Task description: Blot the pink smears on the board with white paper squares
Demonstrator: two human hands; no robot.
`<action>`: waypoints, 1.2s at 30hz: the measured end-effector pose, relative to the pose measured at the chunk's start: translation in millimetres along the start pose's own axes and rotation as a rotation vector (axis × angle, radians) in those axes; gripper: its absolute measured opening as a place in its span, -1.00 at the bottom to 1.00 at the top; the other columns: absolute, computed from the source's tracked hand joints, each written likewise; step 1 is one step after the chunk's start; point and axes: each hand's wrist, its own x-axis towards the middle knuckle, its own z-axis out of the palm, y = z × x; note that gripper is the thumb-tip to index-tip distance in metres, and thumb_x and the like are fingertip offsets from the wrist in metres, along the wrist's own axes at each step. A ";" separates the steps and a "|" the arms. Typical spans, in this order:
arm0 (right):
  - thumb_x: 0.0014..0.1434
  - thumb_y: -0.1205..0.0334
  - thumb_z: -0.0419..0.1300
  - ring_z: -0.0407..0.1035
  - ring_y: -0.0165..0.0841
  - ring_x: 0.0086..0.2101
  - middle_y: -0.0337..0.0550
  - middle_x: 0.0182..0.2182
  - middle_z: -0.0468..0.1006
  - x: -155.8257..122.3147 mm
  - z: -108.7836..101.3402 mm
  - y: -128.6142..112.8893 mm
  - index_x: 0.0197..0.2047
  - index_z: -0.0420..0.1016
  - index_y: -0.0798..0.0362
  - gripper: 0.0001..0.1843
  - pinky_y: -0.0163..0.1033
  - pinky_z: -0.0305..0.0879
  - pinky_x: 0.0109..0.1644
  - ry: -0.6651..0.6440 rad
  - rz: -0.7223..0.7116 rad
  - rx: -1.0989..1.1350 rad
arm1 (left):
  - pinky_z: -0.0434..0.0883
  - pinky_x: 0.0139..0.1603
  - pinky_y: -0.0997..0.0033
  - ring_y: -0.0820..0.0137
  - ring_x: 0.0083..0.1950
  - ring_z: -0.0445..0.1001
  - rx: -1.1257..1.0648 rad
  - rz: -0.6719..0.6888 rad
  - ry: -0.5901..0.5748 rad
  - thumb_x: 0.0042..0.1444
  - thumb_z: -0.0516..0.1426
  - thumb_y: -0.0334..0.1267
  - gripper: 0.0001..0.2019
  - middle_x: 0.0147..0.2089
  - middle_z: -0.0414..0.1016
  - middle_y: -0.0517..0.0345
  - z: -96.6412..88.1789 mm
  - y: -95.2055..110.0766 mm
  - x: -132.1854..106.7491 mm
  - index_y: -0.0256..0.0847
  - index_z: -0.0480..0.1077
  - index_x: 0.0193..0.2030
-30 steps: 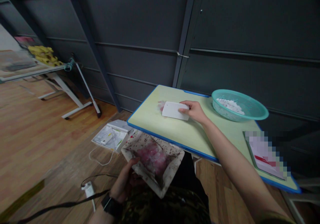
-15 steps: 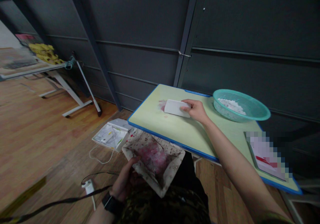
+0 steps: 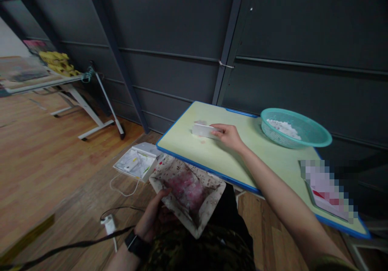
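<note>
My right hand (image 3: 228, 137) grips one end of a white flat scraper (image 3: 203, 131), which stands tilted on its edge against the pale yellow tabletop (image 3: 230, 162). A greyish-pink smear (image 3: 200, 122) shows just behind the scraper, partly covered by it. Below the table's front edge, my left hand (image 3: 158, 206) holds the near left rim of an open, speckled cream-coloured bin (image 3: 209, 214) against my lap. Pink, clumpy matter (image 3: 188, 188) lies inside it. The fingers under the bin are hard to make out.
A green plastic basket (image 3: 315, 135) holding white bits stands at the table's back right, with a partly blurred tablet-like panel (image 3: 327, 194) in front. An open white box (image 3: 136, 162), a power strip (image 3: 109, 224) and cables lie on the floor at left. A dark panelled wall (image 3: 169, 28) rises behind.
My right hand has moved a little left with the scraper, which has tipped more upright across the smear. Less of the pink smear shows now. My left hand keeps its hold on the bin.
</note>
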 end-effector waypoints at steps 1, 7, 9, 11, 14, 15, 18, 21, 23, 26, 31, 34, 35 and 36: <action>0.07 0.14 0.19 0.47 -0.21 -0.29 -0.12 -0.27 0.64 -0.3 0.3 -0.8 -0.16 0.63 0.08 -0.68 -0.20 0.33 -0.19 -0.008 -0.001 -0.007 | 0.52 -0.42 0.33 0.25 -0.44 0.58 0.003 0.000 -0.001 0.09 0.16 -0.21 -0.82 -0.42 0.59 0.05 -0.5 -0.4 0.4 -0.25 0.37 -0.21; 0.04 0.13 0.21 0.47 -0.22 -0.29 -0.12 -0.26 0.65 -0.2 -13.6 4.8 -0.19 0.63 0.08 -0.69 -0.20 0.32 -0.19 0.004 -0.007 -0.002 | 0.53 -0.45 0.35 0.24 -0.41 0.60 0.011 0.024 0.009 0.04 0.20 -0.21 -0.81 -0.37 0.62 0.02 -4.1 -2.0 3.8 -0.25 0.40 -0.22; 0.02 0.13 0.23 0.48 -0.21 -0.28 -0.12 -0.25 0.64 0.2 -16.9 7.3 -0.19 0.63 0.08 -0.69 -0.21 0.32 -0.19 0.024 -0.001 0.031 | 0.54 -0.42 0.32 0.22 -0.38 0.61 0.008 0.026 0.007 0.04 0.20 -0.20 -0.79 -0.35 0.62 0.02 -4.6 -2.1 4.3 -0.24 0.39 -0.19; 0.01 0.13 0.23 0.48 -0.21 -0.27 -0.11 -0.26 0.64 0.3 -18.3 8.4 -0.21 0.63 0.09 -0.69 -0.21 0.32 -0.20 0.010 0.004 0.057 | 0.55 -0.38 0.28 0.22 -0.38 0.61 0.007 0.023 0.007 0.05 0.19 -0.20 -0.78 -0.33 0.62 0.02 -4.3 -2.0 4.2 -0.23 0.38 -0.18; -0.03 0.13 0.25 0.47 -0.22 -0.30 -0.11 -0.30 0.64 0.6 -20.1 8.7 -0.25 0.64 0.11 -0.70 -0.22 0.33 -0.23 -0.056 0.017 0.083 | 0.55 -0.37 0.25 0.21 -0.40 0.60 -0.003 0.012 -0.008 0.05 0.19 -0.21 -0.80 -0.37 0.61 0.03 -3.3 -1.4 3.2 -0.24 0.39 -0.21; -0.05 0.13 0.27 0.47 -0.22 -0.32 -0.11 -0.32 0.64 0.8 -21.3 8.9 -0.26 0.64 0.11 -0.70 -0.23 0.33 -0.24 -0.071 0.023 0.094 | 0.55 -0.38 0.26 0.22 -0.42 0.60 -0.009 0.009 -0.017 0.04 0.19 -0.21 -0.80 -0.39 0.60 0.05 -3.0 -1.1 2.8 -0.24 0.39 -0.21; -0.09 0.13 0.30 0.46 -0.23 -0.34 -0.10 -0.33 0.63 1.8 -26.9 10.3 -0.26 0.63 0.13 -0.68 -0.23 0.33 -0.28 -0.039 0.054 0.118 | 0.55 -0.35 0.27 0.22 -0.41 0.60 -0.016 0.004 -0.027 0.04 0.19 -0.21 -0.81 -0.40 0.60 0.05 -2.4 -0.6 2.1 -0.23 0.39 -0.22; -0.11 0.14 0.29 0.45 -0.23 -0.34 -0.08 -0.33 0.63 2.6 -33.1 11.5 -0.27 0.63 0.14 -0.67 -0.22 0.33 -0.28 0.011 0.076 0.104 | 0.55 -0.29 0.24 0.19 -0.35 0.61 -0.017 0.008 -0.024 0.05 0.19 -0.20 -0.81 -0.35 0.61 0.02 -2.8 -0.9 2.4 -0.22 0.39 -0.22; -0.12 0.14 0.29 0.45 -0.23 -0.34 -0.08 -0.33 0.63 2.7 -36.7 11.6 -0.28 0.63 0.14 -0.68 -0.21 0.33 -0.27 0.004 0.084 0.088 | 0.55 -0.30 0.24 0.20 -0.36 0.61 -0.024 0.009 -0.026 0.05 0.19 -0.20 -0.81 -0.35 0.61 0.03 -3.4 -1.6 3.0 -0.22 0.39 -0.21; -0.14 0.15 0.30 0.45 -0.24 -0.35 -0.10 -0.35 0.62 2.6 -40.5 12.0 -0.30 0.62 0.14 -0.68 -0.22 0.33 -0.29 -0.046 0.099 0.100 | 0.55 -0.33 0.28 0.24 -0.40 0.59 -0.016 0.013 -0.026 0.06 0.18 -0.20 -0.81 -0.36 0.61 0.04 -4.5 -2.6 3.8 -0.24 0.40 -0.21; -0.13 0.13 0.30 0.44 -0.24 -0.34 -0.09 -0.33 0.62 2.9 -37.1 14.1 -0.27 0.62 0.15 -0.65 -0.22 0.32 -0.28 0.010 0.095 0.120 | 0.56 -0.29 0.25 0.22 -0.36 0.61 0.000 0.017 -0.019 0.07 0.18 -0.19 -0.79 -0.36 0.61 0.03 -4.9 -3.0 4.6 -0.27 0.39 -0.20; -0.12 0.11 0.28 0.43 -0.24 -0.34 -0.08 -0.34 0.62 3.1 -31.8 13.5 -0.27 0.62 0.15 -0.65 -0.22 0.31 -0.28 0.021 0.092 0.107 | 0.56 -0.36 0.25 0.23 -0.39 0.60 -0.015 0.012 -0.022 0.07 0.18 -0.19 -0.79 -0.37 0.60 0.05 -4.3 -2.5 4.7 -0.25 0.39 -0.20; -0.12 0.11 0.29 0.43 -0.24 -0.35 -0.08 -0.34 0.62 3.0 -30.9 12.8 -0.28 0.62 0.16 -0.65 -0.21 0.31 -0.28 0.008 0.094 0.104 | 0.55 -0.37 0.26 0.24 -0.40 0.60 -0.020 0.014 -0.028 0.07 0.18 -0.20 -0.80 -0.38 0.60 0.06 -4.2 -2.3 4.7 -0.25 0.39 -0.20; -0.13 0.11 0.29 0.43 -0.24 -0.35 -0.08 -0.35 0.62 2.9 -30.9 11.8 -0.28 0.62 0.16 -0.65 -0.21 0.31 -0.28 -0.010 0.094 0.101 | 0.56 -0.37 0.26 0.25 -0.41 0.59 -0.022 0.019 -0.032 0.07 0.18 -0.20 -0.81 -0.38 0.60 0.07 -4.3 -2.2 4.8 -0.25 0.39 -0.21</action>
